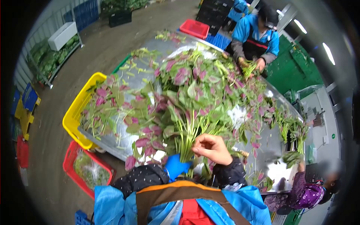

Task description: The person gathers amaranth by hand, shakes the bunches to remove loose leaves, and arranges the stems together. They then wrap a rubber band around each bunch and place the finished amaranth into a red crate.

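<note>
My left hand (pixel 175 167), in a blue glove, is closed around the lower stems of a bunch of amaranth (pixel 185 137). The bunch's pale green stems fan away from me into green and purple leaves. Just right of those stems is my bare right hand (pixel 214 149), its fingers curled and thumb and forefinger pinched at the bunch's edge. Whatever that pinch holds, if anything, is too small to make out. A large heap of loose amaranth (pixel 195 78) spreads beyond both hands over a metal table (pixel 118 140).
A yellow crate (pixel 71 118) stands at the table's left, with a red crate (pixel 80 174) holding a plastic bag below it. Across the table a person in blue (pixel 258 41) handles stems. Another person in purple (pixel 309 195) works at the right. A red tray (pixel 195 29) lies behind.
</note>
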A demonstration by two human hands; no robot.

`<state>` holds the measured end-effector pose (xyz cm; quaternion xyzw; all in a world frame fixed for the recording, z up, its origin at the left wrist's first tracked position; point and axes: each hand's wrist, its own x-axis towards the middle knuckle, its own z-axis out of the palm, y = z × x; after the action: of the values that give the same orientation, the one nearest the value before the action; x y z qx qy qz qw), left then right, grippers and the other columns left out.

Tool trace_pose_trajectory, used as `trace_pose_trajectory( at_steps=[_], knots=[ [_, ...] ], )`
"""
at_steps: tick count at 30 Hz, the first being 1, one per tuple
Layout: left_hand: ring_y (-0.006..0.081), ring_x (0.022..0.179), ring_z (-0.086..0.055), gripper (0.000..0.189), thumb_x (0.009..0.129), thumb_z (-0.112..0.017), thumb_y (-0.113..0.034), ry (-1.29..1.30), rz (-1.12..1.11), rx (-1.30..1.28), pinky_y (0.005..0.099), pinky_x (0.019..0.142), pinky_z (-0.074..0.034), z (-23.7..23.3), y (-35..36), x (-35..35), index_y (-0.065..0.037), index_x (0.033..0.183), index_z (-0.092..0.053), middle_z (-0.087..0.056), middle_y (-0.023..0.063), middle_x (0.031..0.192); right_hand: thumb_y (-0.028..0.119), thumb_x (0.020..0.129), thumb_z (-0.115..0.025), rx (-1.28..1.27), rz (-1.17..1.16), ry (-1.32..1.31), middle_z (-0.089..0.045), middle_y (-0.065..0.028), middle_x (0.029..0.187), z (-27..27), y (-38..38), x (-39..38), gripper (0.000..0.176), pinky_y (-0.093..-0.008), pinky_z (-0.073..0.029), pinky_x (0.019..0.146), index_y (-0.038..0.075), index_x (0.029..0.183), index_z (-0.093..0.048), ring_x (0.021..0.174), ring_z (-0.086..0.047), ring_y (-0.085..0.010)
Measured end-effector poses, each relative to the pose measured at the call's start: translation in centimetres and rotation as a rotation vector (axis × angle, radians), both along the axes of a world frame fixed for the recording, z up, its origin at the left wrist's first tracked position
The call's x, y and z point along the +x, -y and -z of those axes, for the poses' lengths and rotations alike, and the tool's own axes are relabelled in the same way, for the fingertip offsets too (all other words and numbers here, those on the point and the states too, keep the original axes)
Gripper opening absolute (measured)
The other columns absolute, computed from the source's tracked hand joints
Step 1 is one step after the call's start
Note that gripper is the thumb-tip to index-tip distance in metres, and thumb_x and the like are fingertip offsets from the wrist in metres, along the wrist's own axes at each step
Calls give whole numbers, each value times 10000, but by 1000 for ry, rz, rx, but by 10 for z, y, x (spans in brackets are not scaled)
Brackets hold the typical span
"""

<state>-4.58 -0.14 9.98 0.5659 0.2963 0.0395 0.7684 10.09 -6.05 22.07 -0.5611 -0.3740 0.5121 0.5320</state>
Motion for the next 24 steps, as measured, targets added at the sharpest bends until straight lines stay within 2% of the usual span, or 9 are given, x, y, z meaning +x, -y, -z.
trace_pose_trajectory(
  at_steps=[5, 9, 13, 16, 18, 20, 21, 23, 24],
  knots=[
    [134, 596, -600, 281, 794, -643, -224, 5, 20, 31, 299, 555, -490, 24, 4, 1, -39, 1004, -618, -631, 72, 701, 90, 762, -678, -27, 55, 795, -546, -43, 574, 18, -27, 10, 401, -249, -413, 481, -6, 1127, -541, 508, -507, -69],
    [188, 596, -635, 273, 790, -637, -238, -17, 31, 170, 324, 561, -502, 20, 1, 1, -21, 952, -604, -636, 111, 687, 193, 713, -700, -64, 143, 1229, -606, -150, 605, 22, -35, 11, 261, -352, -474, 514, 18, 898, -645, 551, -611, -283],
    [197, 573, -627, 260, 792, -630, -241, -25, 34, 204, 323, 551, -497, 22, 3, -1, -21, 930, -601, -629, 110, 663, 201, 739, -676, -72, 110, 1372, -564, -156, 557, 21, -34, 4, 156, -338, -452, 483, 49, 772, -655, 491, -581, -243],
    [161, 554, -603, 251, 794, -631, -230, -32, 35, 114, 310, 538, -482, 25, 1, 0, -25, 936, -602, -618, 92, 640, 168, 758, -674, -39, -47, 988, -576, -99, 548, 22, -27, 8, 134, -285, -419, 456, 38, 779, -646, 441, -515, -158],
    [136, 563, -573, 248, 793, -642, -215, 43, 62, -9, 300, 526, -467, 34, 0, 3, -31, 957, -616, -624, 47, 694, 98, 782, -666, -232, -314, 301, -608, 15, 648, -7, -11, 7, 85, -205, -389, 476, 21, 769, -632, 497, -494, -76],
    [131, 576, -568, 242, 799, -637, -187, 153, 31, -59, 295, 521, -463, 30, -1, 4, -34, 985, -618, -627, 32, 745, 144, 785, -674, -30, -63, 17, -587, 7, 636, -15, 20, 17, 115, -216, -396, 464, 41, 757, -633, 523, -509, -57],
    [127, 584, -565, 241, 803, -632, -166, 163, 3, -86, 292, 519, -461, 27, 1, 2, -36, 1005, -617, -628, 26, 772, 129, 860, -588, 488, 94, 287, -574, -4, 694, 23, 29, 45, 59, -195, -410, 448, 82, 891, -607, 573, -512, -47],
    [121, 592, -563, 250, 810, -618, -102, 129, -42, -180, 280, 516, -469, 26, -3, 3, -30, 1050, -601, -620, 34, 791, 195, 858, -606, 788, 86, -953, -536, -18, 954, 22, 46, 58, 397, -233, -467, 570, 104, 1212, -452, 669, -513, -112],
    [120, 591, -564, 260, 811, -613, -72, 170, -44, -255, 272, 515, -478, 30, -2, 1, -23, 1065, -590, -614, 45, 780, 210, 858, -606, 774, 351, -960, -535, -56, 1006, 11, 45, 54, 501, -228, -473, 664, 103, 1299, -395, 751, -520, -130]
  ],
)
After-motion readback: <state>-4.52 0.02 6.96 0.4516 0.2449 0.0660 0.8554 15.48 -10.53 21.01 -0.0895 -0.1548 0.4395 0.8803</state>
